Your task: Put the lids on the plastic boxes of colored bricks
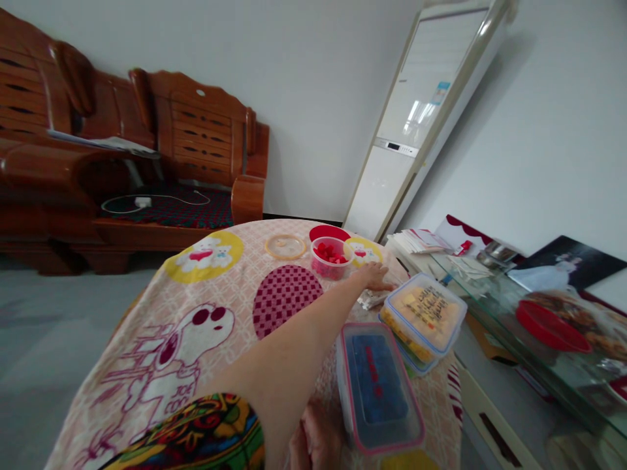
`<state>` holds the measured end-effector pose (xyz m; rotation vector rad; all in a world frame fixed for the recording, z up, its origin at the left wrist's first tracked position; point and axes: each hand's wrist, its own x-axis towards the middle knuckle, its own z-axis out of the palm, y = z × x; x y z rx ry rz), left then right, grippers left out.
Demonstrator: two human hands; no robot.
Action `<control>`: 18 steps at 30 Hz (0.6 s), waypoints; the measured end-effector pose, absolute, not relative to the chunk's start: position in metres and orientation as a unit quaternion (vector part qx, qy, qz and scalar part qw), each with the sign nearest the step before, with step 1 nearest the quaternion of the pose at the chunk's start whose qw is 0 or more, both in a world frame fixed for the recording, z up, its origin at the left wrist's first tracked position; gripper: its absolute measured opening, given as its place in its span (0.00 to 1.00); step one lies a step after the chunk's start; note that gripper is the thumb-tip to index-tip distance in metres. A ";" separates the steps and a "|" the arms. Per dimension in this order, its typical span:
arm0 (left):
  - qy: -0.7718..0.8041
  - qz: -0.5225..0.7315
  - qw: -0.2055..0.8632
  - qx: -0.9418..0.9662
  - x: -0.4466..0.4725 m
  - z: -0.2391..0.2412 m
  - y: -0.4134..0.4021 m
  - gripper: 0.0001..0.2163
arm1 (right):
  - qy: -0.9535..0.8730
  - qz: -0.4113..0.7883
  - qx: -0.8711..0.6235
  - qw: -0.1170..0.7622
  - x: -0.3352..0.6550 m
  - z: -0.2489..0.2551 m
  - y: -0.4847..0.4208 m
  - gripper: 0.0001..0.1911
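Observation:
My left arm stretches across the round table, and my left hand lies flat with fingers extended beside a crinkled clear wrapper. Just past it stands a small clear tub of red pieces, with a red lid behind it. To the hand's right is a lidded box of yellow pieces stacked on another box. My right hand rests at the bottom edge next to a pink-rimmed box of blue pieces; its fingers are cut off by the frame.
A cartoon-print cloth covers the table. A clear ring-shaped lid lies at its far side. A wooden sofa stands at the left, a tall white air conditioner behind, and a glass-topped cabinet with a red bowl at the right.

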<state>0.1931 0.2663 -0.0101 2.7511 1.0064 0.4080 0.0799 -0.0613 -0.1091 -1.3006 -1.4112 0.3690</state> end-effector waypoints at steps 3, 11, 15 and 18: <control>0.343 0.174 0.083 0.919 0.191 -0.004 0.260 0.29 | -0.593 0.163 -0.559 0.556 0.082 -0.110 -0.060 0.17; 0.416 0.361 0.073 0.831 0.106 0.014 0.259 0.21 | -0.627 0.199 -0.537 0.528 0.088 -0.109 -0.051 0.16; 0.414 0.330 0.070 0.845 0.049 -0.003 0.255 0.20 | -0.623 0.209 -0.533 0.533 0.088 -0.107 -0.050 0.14; 0.410 0.313 0.062 0.855 0.031 -0.011 0.250 0.20 | -0.616 0.215 -0.532 0.540 0.087 -0.106 -0.050 0.14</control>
